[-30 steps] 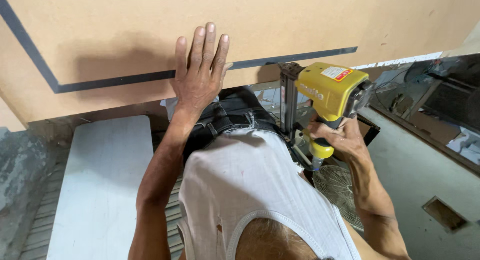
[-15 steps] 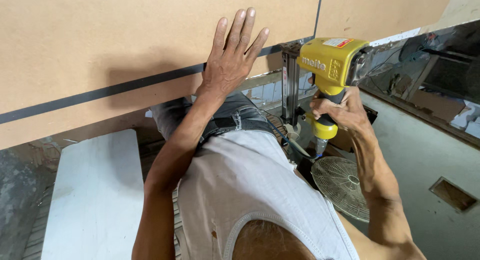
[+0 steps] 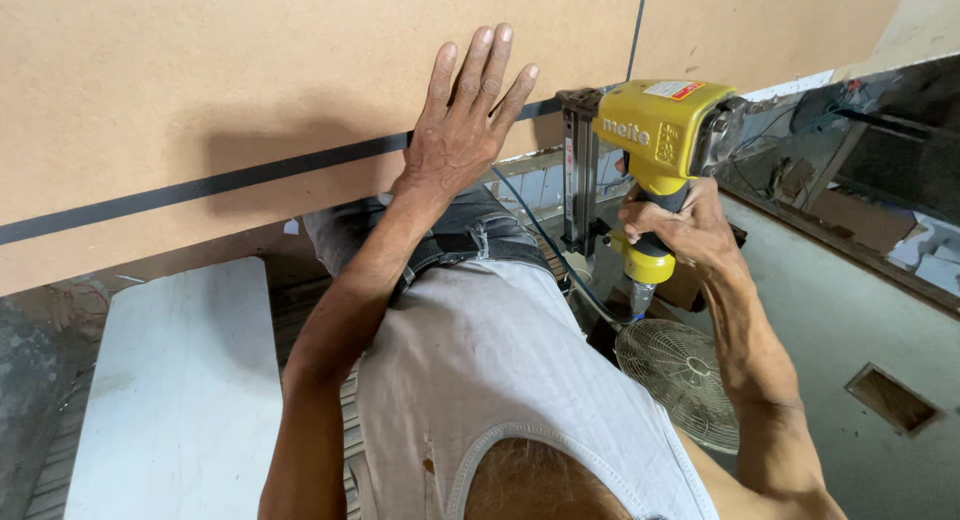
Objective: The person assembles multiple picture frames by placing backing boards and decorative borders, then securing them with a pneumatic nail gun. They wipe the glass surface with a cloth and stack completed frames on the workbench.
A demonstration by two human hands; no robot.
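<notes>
Two hands were up at the board [image 3: 250, 90]: the left hand [image 3: 462, 130] lay flat on it, fingers spread, holding nothing, just pressing beside the dark seam [image 3: 250, 178]. The right hand [image 3: 680, 230] was wrapped tight round the handle of the yellow nailer [image 3: 660, 130], its nose [image 3: 578, 170] at the board's lower edge near the seam. Done well, this probably wanted steady palm pressure, the nose square to the face, and fingers kept off the firing line. A fan [image 3: 680, 375] sat below.
</notes>
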